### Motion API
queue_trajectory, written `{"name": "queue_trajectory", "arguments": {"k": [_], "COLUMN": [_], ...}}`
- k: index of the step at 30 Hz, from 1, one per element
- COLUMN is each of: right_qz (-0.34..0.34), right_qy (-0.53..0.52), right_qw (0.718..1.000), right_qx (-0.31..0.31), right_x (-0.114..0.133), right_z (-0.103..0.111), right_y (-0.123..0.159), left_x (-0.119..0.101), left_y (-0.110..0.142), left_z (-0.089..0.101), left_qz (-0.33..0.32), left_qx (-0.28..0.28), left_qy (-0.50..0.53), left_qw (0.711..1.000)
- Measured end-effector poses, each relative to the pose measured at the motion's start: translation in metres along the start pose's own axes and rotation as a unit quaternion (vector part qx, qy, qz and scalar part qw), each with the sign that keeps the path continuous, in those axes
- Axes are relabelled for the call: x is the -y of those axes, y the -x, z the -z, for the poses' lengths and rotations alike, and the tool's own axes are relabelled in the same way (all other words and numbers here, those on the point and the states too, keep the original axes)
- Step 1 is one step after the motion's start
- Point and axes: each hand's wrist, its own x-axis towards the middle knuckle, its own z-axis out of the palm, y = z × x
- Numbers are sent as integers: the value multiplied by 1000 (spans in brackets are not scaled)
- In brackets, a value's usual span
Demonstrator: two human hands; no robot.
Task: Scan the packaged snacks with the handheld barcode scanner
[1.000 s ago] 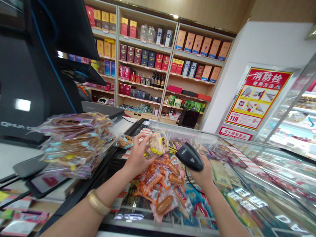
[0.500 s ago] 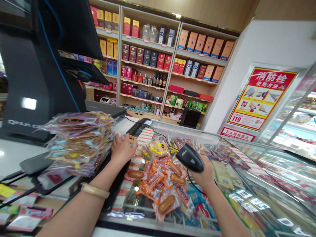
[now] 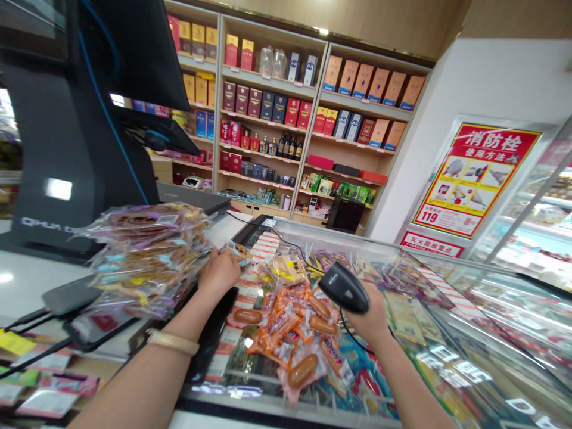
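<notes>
My right hand is wrapped round a black handheld barcode scanner, its head pointing left above the glass counter. Below it lies a loose heap of orange-wrapped sausages, with several clear-wrapped brown sausages around them. My left hand is closed on a small brown snack packet, which sticks out past the fingers; the fingertips are partly hidden. Just left of that hand is a tall stack of clear-wrapped brown snack packets. Behind the heap sits a tan packet with a yellow label.
A dark point-of-sale terminal stands at the left, with a phone and cables before it. The scanner's cord runs back over the glass display counter. Shelves of boxed goods line the back wall.
My left hand has drawn slightly left and its fingers look more curled round the packet. The right hand and scanner stay almost still.
</notes>
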Motion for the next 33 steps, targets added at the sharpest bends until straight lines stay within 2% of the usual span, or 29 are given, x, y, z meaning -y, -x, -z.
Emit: {"name": "queue_trajectory", "arguments": {"k": [11,15,17,21,26,29,33], "right_qz": [-1,12,17,20,27,19,6], "right_qy": [8,4,-3,-10,-25,-34,-42], "right_qw": [1000,1000,1000,999,999,999,999], "right_qx": [0,-11,-21,-25,-34,-34,-28], "right_x": [4,6,7,9,12,12,10], "right_z": [3,4,5,6,8,8,7], "right_y": [-3,-5,-5,-6,-6,-7,-6], "left_x": [-5,-13,-18,-30,-39,-41,-43], "left_y": [0,9,16,32,45,48,49], "left_z": [4,9,12,14,11,9,7], "left_qz": [-65,-123,-164,-265,-371,-396,-371], "left_qx": [-112,-212,-237,-230,-209,-203,-177], "left_qy": [138,260,302,356,376,372,407], "left_qw": [982,934,909,866,823,815,816]}}
